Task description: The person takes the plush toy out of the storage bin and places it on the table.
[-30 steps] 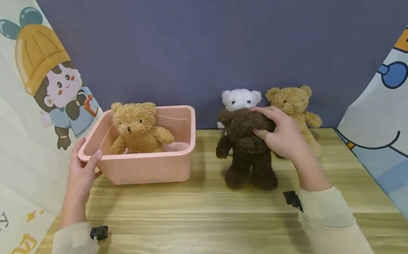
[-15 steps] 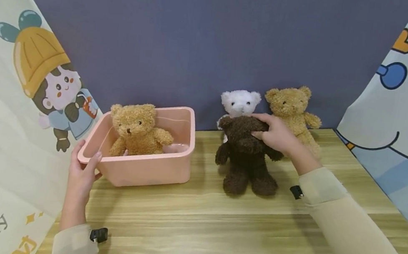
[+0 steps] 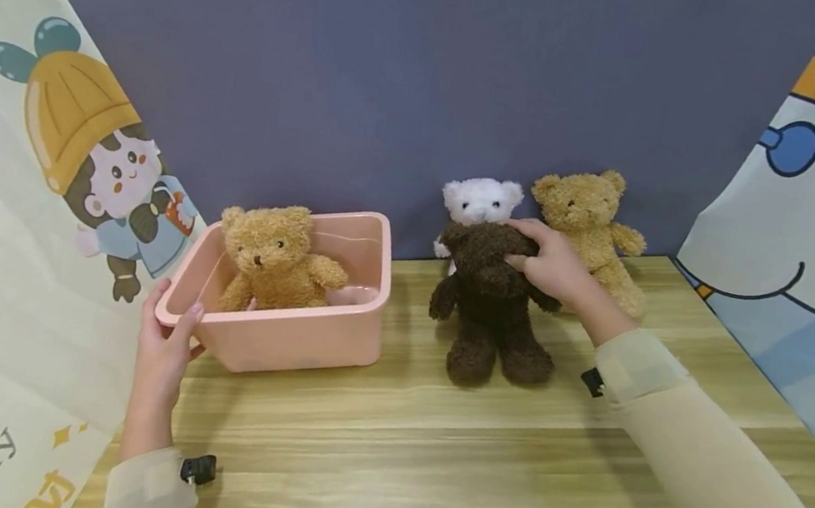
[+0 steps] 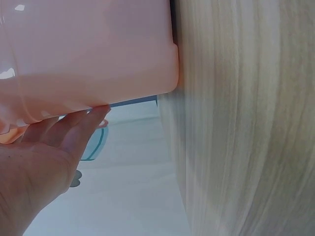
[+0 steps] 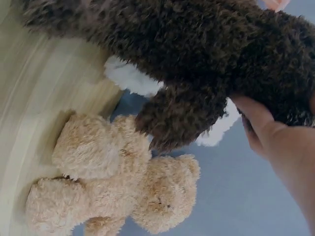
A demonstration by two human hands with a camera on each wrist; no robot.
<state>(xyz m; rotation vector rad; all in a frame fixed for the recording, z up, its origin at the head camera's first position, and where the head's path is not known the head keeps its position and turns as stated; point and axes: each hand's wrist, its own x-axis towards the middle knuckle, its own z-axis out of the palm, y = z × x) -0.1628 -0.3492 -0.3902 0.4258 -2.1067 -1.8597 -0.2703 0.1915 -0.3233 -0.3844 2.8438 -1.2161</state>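
Note:
My right hand (image 3: 556, 262) grips a dark brown teddy bear (image 3: 493, 331) by the head, thumb on the face side and fingers over the top and back. The bear hangs upright, its feet close over the table. In the right wrist view its shaggy body (image 5: 197, 44) fills the top, with the hand at the right. At the left, my left hand (image 3: 166, 344) holds the near left corner of a pink plastic tub (image 3: 307, 343), thumb at the rim. The left wrist view shows its fingers (image 4: 74, 130) against the tub's wall. A light brown teddy bear (image 3: 274, 260) sits inside the tub.
Behind the dark bear a white teddy bear (image 3: 482, 200) is partly hidden. Beside it another light brown teddy bear (image 3: 581, 215) leans on the dark blue back panel (image 3: 427, 80). Printed cloths hang at both sides of the wooden table (image 3: 384, 461).
The dark brown bear has come slightly toward me, its feet lower in view, then risen a little. More of the white bear's face shows. My left hand and the tub stay still.

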